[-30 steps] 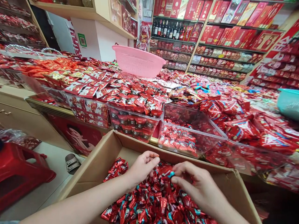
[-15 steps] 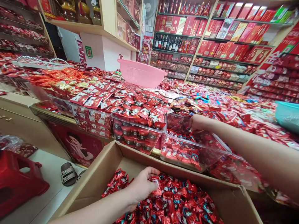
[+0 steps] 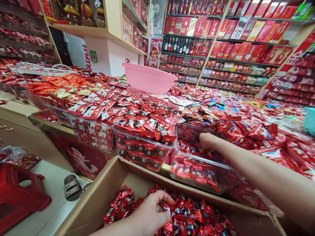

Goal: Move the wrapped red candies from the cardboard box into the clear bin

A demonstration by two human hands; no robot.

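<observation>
My left hand [image 3: 154,211] is inside an open cardboard box [image 3: 145,172], over a heap of red wrapped candies [image 3: 194,216]. Its thumb and index finger curve around one candy with a pale patch [image 3: 167,208]; the other fingers are hidden. My right hand [image 3: 208,141] reaches down into a clear plastic bin [image 3: 197,160] where similar red candies [image 3: 192,172] lie in rows. Its fingers are curled down against them, and whatever they pinch is hidden. Left of that bin stands another clear bin with black-and-red packets [image 3: 145,149].
A pink basket [image 3: 149,78] rests on the candy display behind the bins. To the right, part of a turquoise basin [image 3: 310,121] shows. On the floor at left are a red plastic stool [image 3: 22,186] and a sandal [image 3: 72,186]. Stocked shelves [image 3: 197,34] line the back wall.
The view has shifted slightly, so the box and bins sit lower in the picture. My left hand sits lower and a little to the right; my right hand stays in the bin.
</observation>
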